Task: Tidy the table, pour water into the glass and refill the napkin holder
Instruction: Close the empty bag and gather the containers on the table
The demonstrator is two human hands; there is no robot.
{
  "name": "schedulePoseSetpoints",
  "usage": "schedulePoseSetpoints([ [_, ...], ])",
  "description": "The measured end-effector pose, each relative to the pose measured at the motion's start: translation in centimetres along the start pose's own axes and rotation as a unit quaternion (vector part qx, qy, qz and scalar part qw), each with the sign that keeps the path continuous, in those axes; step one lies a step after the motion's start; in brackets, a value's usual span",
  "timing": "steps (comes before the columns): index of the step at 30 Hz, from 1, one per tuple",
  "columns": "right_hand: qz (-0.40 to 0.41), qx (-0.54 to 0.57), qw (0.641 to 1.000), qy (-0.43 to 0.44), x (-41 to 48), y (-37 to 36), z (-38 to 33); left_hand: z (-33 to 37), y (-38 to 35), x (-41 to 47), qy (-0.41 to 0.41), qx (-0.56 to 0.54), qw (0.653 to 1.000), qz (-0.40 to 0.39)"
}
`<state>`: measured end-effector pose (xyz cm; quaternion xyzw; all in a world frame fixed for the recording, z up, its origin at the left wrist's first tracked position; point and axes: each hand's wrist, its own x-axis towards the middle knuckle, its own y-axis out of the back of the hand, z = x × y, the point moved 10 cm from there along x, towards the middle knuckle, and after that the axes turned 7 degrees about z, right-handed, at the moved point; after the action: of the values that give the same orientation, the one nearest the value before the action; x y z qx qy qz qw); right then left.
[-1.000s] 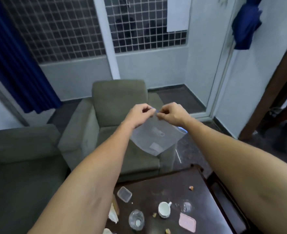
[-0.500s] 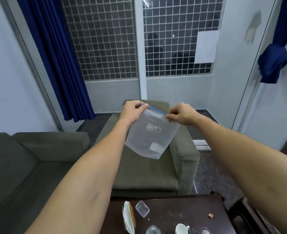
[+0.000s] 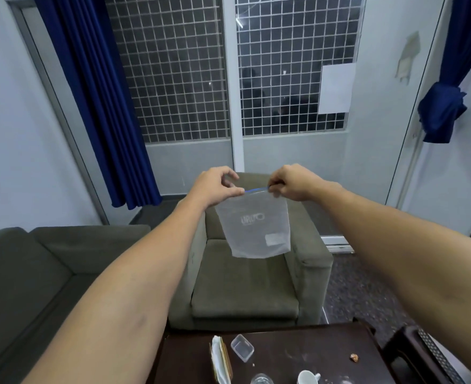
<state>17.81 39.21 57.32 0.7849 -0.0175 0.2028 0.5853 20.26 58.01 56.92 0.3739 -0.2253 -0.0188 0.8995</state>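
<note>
I hold a clear zip bag [image 3: 255,227] with a blue seal strip up in front of me, above the armchair. My left hand [image 3: 215,187] pinches the left end of its top edge and my right hand [image 3: 292,182] pinches the right end. The bag hangs flat and looks empty. Below, on the dark wooden table [image 3: 306,353], stands a napkin holder [image 3: 221,358] with a few white napkins. A small clear plastic box [image 3: 242,347], the rim of a glass [image 3: 261,379], a white cup [image 3: 307,377] and a crumb [image 3: 354,356] also lie there.
A grey-green armchair [image 3: 256,289] stands straight ahead behind the table, with a matching sofa [image 3: 35,273] to the left. Blue curtains [image 3: 101,92] hang at the mesh-covered window. A dark chair [image 3: 422,353] sits at the table's right edge.
The view has tilted up, so less of the table shows. My hands have moved apart along the bag's top edge, and the bag now hangs straighter.
</note>
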Motion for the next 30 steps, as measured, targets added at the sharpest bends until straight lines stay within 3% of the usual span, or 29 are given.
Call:
schedulePoseSetpoints([
  [8, 0.042, 0.044, 0.998, -0.022, -0.1, 1.2, 0.6, 0.1, -2.0, -0.2, -0.037, 0.066, 0.996, -0.050],
  [14, 0.039, 0.112, 0.989, -0.086, -1.8, 1.4, 4.4, 0.7, -5.4, 1.4, -0.033, 0.011, 0.999, -0.029],
  [21, 0.048, 0.079, 0.977, -0.191, -7.2, 1.7, 14.0, 5.3, -14.4, 3.7, -0.076, -0.021, 0.992, -0.095],
  [30, -0.003, 0.005, 0.966, -0.260, -15.4, 3.9, 31.1, 16.3, -30.6, 3.7, -0.138, 0.050, 0.974, -0.171],
])
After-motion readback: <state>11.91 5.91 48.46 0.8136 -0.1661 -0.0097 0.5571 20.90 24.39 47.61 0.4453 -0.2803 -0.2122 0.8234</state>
